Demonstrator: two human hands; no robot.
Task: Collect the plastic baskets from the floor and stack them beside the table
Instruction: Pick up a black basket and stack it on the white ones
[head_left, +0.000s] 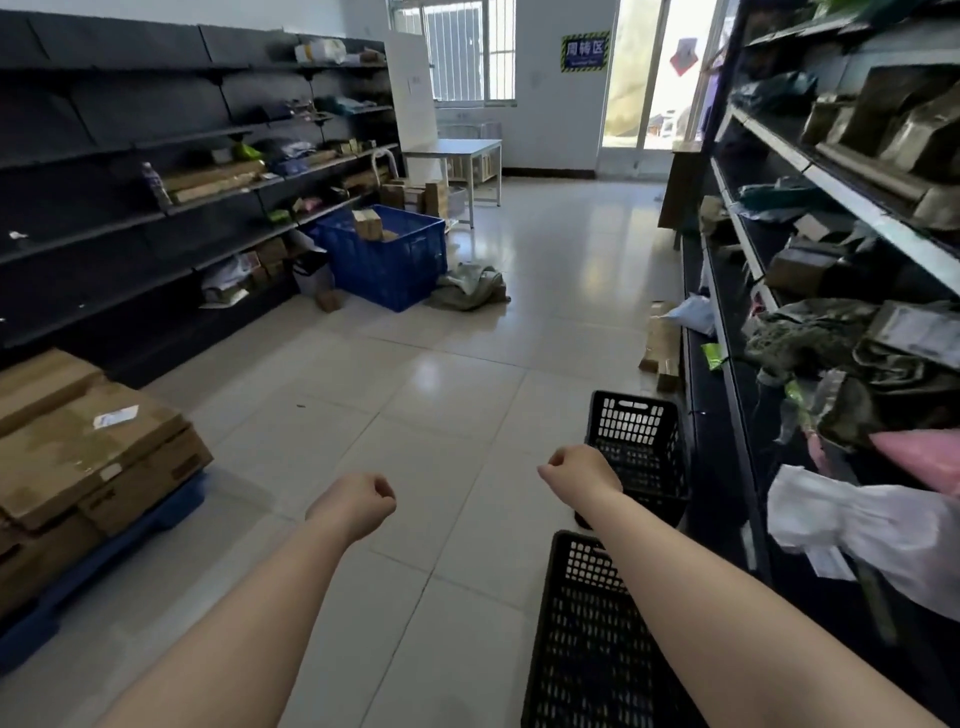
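Two black plastic baskets stand on the tiled floor along the right shelving. The farther basket (640, 447) sits upright with its slotted end facing me. The nearer basket (587, 639) lies at the bottom of the view, partly covered by my right forearm. My right hand (576, 470) is a closed fist held above the floor, just left of the farther basket. My left hand (363, 499) is also a fist, out over bare tiles. Neither hand holds anything. A white table (457, 150) stands at the far end under the window.
A blue crate (387, 260) with small boxes sits by the left shelves, a crumpled green cloth (470, 288) beside it. Cardboard boxes on a blue pallet (78, 457) fill the near left. Packed shelving (831, 312) lines the right. Flat boxes (660, 345) lie by its base.
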